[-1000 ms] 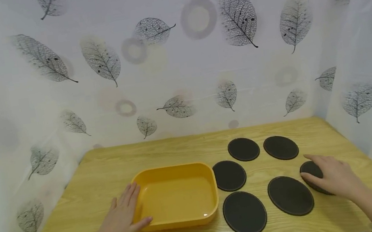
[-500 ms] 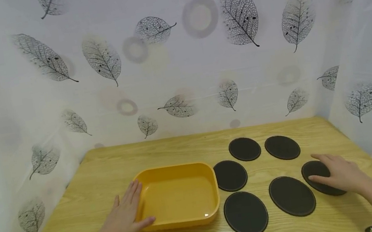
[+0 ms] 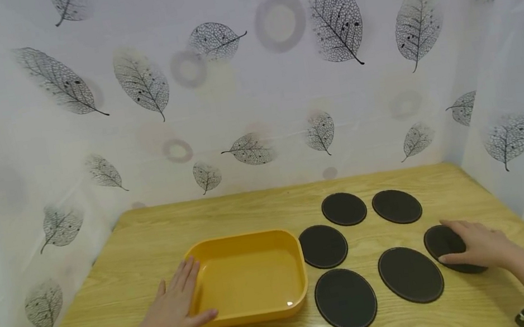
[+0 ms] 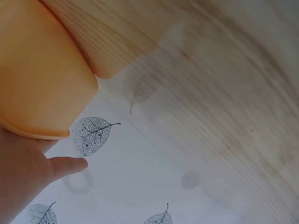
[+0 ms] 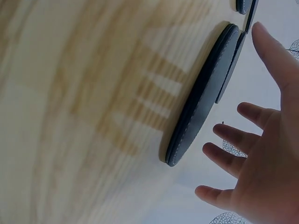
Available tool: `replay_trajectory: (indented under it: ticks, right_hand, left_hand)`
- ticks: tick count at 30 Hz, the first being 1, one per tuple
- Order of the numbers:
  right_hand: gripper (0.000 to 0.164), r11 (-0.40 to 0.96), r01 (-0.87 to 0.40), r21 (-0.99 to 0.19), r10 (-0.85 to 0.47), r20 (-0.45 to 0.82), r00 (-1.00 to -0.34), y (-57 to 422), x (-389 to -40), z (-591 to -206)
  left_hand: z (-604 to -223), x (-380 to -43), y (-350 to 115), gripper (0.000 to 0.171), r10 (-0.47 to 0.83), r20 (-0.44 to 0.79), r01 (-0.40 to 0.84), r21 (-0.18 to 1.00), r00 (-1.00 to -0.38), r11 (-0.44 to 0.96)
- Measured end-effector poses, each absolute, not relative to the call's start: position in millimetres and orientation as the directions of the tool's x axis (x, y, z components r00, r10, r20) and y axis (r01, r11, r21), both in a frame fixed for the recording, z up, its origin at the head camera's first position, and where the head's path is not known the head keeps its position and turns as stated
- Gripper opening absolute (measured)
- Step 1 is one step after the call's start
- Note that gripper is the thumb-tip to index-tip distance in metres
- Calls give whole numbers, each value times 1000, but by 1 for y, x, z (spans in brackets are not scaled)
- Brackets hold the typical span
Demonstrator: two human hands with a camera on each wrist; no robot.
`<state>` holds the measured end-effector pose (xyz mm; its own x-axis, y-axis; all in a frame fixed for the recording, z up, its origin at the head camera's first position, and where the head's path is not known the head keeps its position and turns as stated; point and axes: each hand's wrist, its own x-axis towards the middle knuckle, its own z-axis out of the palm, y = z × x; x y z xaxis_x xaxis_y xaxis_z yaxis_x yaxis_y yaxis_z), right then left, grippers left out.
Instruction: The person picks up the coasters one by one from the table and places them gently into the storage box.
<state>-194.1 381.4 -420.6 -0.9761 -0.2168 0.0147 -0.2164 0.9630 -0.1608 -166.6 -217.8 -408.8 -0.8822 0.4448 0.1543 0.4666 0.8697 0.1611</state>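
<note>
My left hand (image 3: 172, 312) rests at the left end of a shallow orange plastic tray (image 3: 249, 319), fingers straight along the rim and thumb at the front corner. The left wrist view shows the tray's outer wall (image 4: 42, 70) above that hand. Over on the right, my right hand (image 3: 483, 246) hovers above a round black coaster (image 3: 441, 243) with a stitched edge, partly covering it. In the right wrist view the fingers are spread and apart from the coaster (image 5: 205, 98), whose edge looks layered.
Several more black coasters lie flat between tray and right hand: a front one (image 3: 345, 300), a middle one (image 3: 411, 275), one beside the tray (image 3: 325, 246) and two at the back, including a right one (image 3: 397, 206). A leaf-print curtain (image 3: 253, 102) encloses the wooden table (image 3: 229, 213).
My right hand has shifted a little to the right, uncovering more of the coaster beneath it, and its thumb has lowered slightly. The left hand has stayed on the tray.
</note>
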Motion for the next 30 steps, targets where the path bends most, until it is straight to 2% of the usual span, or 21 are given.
replay_trajectory:
  ticks: [22,30]
  right_hand:
    - [102,962,-184,-203,-204,-84,-975,390,-201,-425]
    - [103,943,-211,-255,-215,14,-977,398,-204,-425]
  left_hand:
    - [-407,-164,-217,88,446,161,469,163,-881,868]
    - [-408,-166,-218,88,449,152,471,164,-880,867]
